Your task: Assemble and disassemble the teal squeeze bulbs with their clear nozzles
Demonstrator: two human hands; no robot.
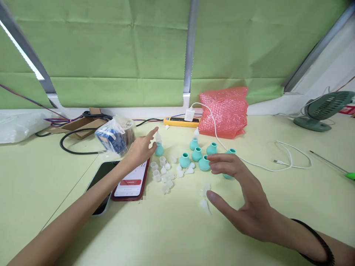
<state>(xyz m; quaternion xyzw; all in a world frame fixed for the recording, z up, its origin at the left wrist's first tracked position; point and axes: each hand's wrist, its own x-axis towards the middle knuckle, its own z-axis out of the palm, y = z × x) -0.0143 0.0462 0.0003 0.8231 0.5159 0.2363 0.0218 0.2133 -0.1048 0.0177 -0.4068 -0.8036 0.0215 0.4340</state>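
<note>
My left hand reaches over the phones, index finger stretched out and thumb apart. Just beside its fingertips stands a small teal bulb with a clear pointed nozzle on top. My right hand is open, thumb and fingers spread wide, and holds nothing. Near its thumb lie a translucent cap and a white pointed piece. Several open-necked teal bulbs stand in the middle, some partly hidden behind my right fingers. Another teal bulb carries a nozzle. Loose translucent caps and small white pieces lie between my hands.
Two phones, one dark and one lit, lie under my left forearm. Behind are a bagged blue box, a yellow power strip and pink bubble wrap. A white cable, green fan and screwdriver are rightward.
</note>
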